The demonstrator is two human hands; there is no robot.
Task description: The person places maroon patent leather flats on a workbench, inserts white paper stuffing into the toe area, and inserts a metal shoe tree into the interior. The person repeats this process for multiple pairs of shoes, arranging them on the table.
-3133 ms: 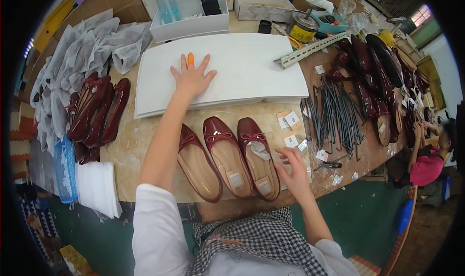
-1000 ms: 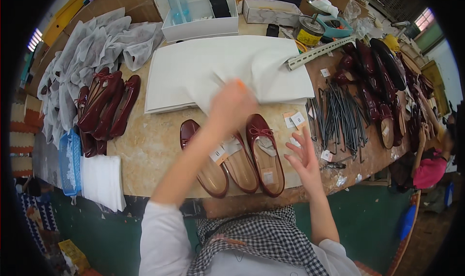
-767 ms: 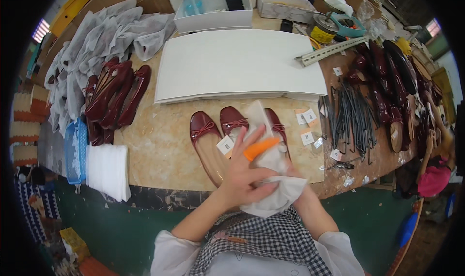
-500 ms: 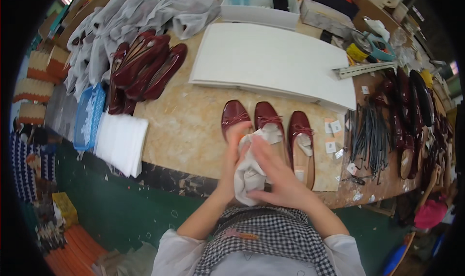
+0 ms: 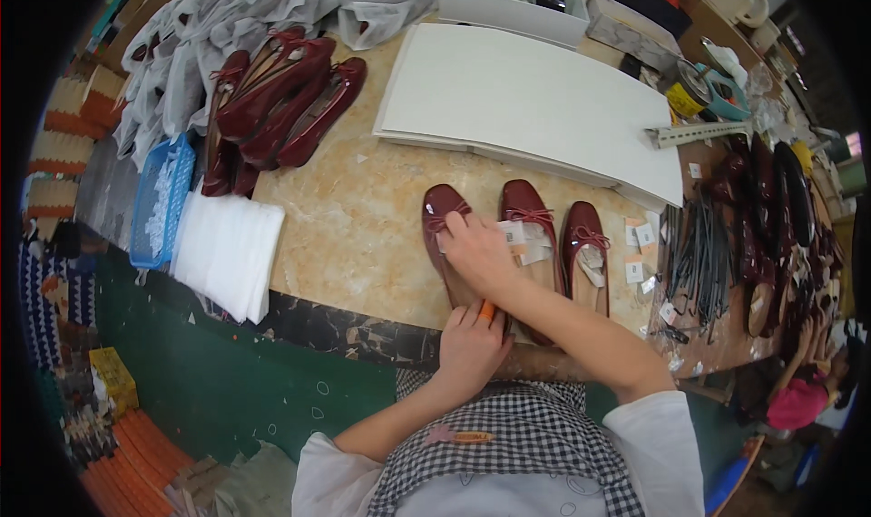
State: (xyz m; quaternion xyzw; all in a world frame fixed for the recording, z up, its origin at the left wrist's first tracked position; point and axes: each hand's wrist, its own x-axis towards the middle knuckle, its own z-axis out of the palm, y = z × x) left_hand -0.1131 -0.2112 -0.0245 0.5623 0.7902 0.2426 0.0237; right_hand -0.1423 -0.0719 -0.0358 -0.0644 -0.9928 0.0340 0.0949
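Three dark red patent ballet flats with bows stand side by side, toes away from me. At the heel of the leftmost flat (image 5: 443, 201), my left hand (image 5: 472, 345) is closed round its back end, beside a small orange piece (image 5: 487, 310). My right hand (image 5: 481, 252) reaches over with fingers bent into that flat's opening, behind the bow; a little white shows there, but the fingertips are hidden. White paper fills the toe openings of the middle flat (image 5: 523, 195) and the right flat (image 5: 582, 219). A white tag (image 5: 513, 236) lies by my right hand.
A white board stack (image 5: 526, 86) lies beyond the flats. More red flats (image 5: 281, 100), a blue basket (image 5: 163, 204) and white sheets (image 5: 227, 254) are at left. Dark straps (image 5: 699, 258) and small labels (image 5: 635, 269) lie at right; another person (image 5: 798, 399) is at far right.
The crumpled off-white paper wad held between both hands is no longer seen between them. My right hand has gone into the leftmost flat, my left hand down to its heel. The view has shifted slightly.
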